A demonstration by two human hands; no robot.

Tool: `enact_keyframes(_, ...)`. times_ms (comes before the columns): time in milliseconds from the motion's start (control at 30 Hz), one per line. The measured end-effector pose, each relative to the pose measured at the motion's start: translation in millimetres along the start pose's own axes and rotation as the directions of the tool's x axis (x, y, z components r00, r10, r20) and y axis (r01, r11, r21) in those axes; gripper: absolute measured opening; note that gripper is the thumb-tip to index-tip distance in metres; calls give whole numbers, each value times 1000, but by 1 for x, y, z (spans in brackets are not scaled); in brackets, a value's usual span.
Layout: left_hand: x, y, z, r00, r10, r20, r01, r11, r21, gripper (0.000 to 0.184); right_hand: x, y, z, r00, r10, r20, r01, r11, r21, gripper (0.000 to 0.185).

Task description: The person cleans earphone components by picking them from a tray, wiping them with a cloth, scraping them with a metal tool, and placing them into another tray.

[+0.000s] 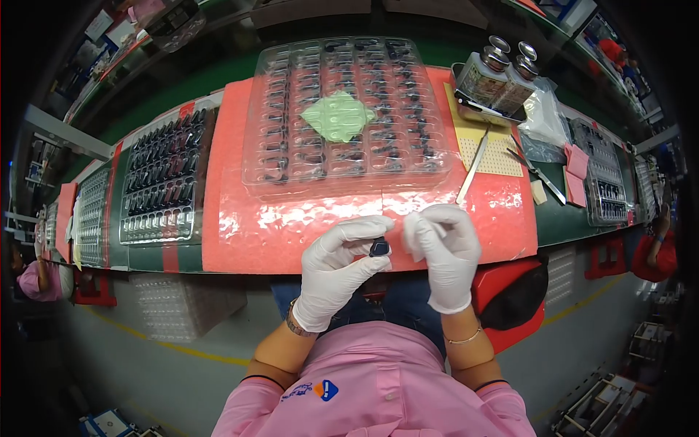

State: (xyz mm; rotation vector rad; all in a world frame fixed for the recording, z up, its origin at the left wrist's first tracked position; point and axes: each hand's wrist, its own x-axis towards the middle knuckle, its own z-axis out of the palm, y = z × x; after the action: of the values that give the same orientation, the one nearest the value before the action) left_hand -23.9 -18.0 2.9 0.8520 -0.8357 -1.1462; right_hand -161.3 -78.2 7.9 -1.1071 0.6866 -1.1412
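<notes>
Gloved in white, my left hand [342, 268] pinches a small dark part [379, 247] between thumb and fingers above the front of the pink mat [284, 233]. Just to its right, my right hand [445, 251] is curled with its fingertips together, blurred; something whitish may be at the fingertips, too smeared to make out. Beyond both hands lies a clear plastic tray [251, 156] with rows of dark parts, and a green piece [337, 116] shows at its middle.
Tweezers [474, 164] and scissors [537, 175] lie at the right, near two metal-topped bottles [489, 71] in a small tray [486, 111]. Another parts tray [164, 175] stands left. Co-workers [653, 251] [40, 277] sit at both sides.
</notes>
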Motion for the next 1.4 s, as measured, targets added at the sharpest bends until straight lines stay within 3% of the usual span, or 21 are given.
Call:
enact_keyframes(33,1,1,-1,1000,15,-5,-15,999,-32,32,4,1,-4,983,-169,-70,154,972,-180,8)
enact_keyframes(67,2,2,-3,1000,30,-10,-30,997,-64,32,10,0,-11,984,-167,-64,153,972,-176,8)
enact_keyframes(100,3,3,-5,999,42,-14,-43,994,-96,32,15,-2,-21,962,-270,-26,227,852,-472,11)
enact_keyframes(133,3,4,-7,999,43,-16,-44,995,-93,32,21,-4,-31,933,-356,42,276,640,-717,14)
enact_keyframes(167,3,5,-9,999,31,-36,-34,996,-84,32,26,-8,-37,933,-356,44,278,640,-716,14)
enact_keyframes(233,5,6,-12,998,7,-70,-11,997,-70,32,36,-21,-48,844,-510,164,310,215,-926,15)
enact_keyframes(267,5,6,-15,998,7,-69,-12,997,-72,32,42,-27,-59,844,-510,165,310,212,-927,15)
enact_keyframes(367,10,2,-25,980,175,-95,-149,961,231,33,62,-42,-100,789,-606,100,188,82,-979,15)
enact_keyframes(467,12,1,-30,980,175,-95,-145,954,261,31,75,-41,-157,728,-676,110,98,-56,-994,16)
enact_keyframes(533,11,2,-30,987,144,-72,-127,971,200,32,77,-33,-180,786,-611,-91,48,208,-977,19)
enact_keyframes(667,10,3,-31,991,45,-128,-33,995,94,33,80,-26,-181,803,-587,-104,30,214,-976,21)
enact_keyframes(733,9,3,-28,988,6,-154,1,999,45,33,82,-27,-180,821,-569,51,77,21,-997,24)
enact_keyframes(867,7,2,-31,992,85,-93,-74,990,122,33,84,-27,-177,805,-593,32,13,-38,-999,26)
enact_keyframes(1033,6,-1,-28,977,133,-164,-118,988,96,33,93,-35,-196,833,-550,57,85,26,-996,24)
enact_keyframes(1133,3,-3,-27,973,142,-184,-124,987,104,34,94,-47,-205,927,-373,43,95,121,-988,19)
enact_keyframes(1267,4,3,-17,974,98,-203,-76,991,110,34,94,-50,-216,939,-325,109,148,99,-984,15)
enact_keyframes(1300,3,2,-17,976,107,-189,-81,987,141,34,93,-47,-217,938,-333,96,141,113,-984,15)
enact_keyframes(1400,8,0,-18,980,132,-147,-99,972,214,34,89,-39,-217,803,-566,189,296,102,-950,16)
